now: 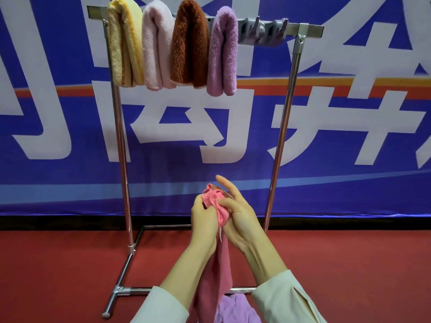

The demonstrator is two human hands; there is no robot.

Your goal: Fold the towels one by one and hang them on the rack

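A pink towel [218, 259] hangs bunched between my two hands in front of the rack. My left hand [203, 217] grips its crumpled top from the left. My right hand [235, 214] pinches the same bunch with thumb and lower fingers, its index finger stretched upward. The towel's long tail drops between my forearms. On the top bar of the metal rack [311, 26] hang several folded towels: yellow [124, 43], pale pink [156, 47], brown [190, 43] and lilac [222, 52].
Another lilac towel [235, 308] lies on the red floor by the rack's front base bar [130, 290]. Grey hooks [263, 29] sit on the bar's right part. A blue banner hangs behind the rack.
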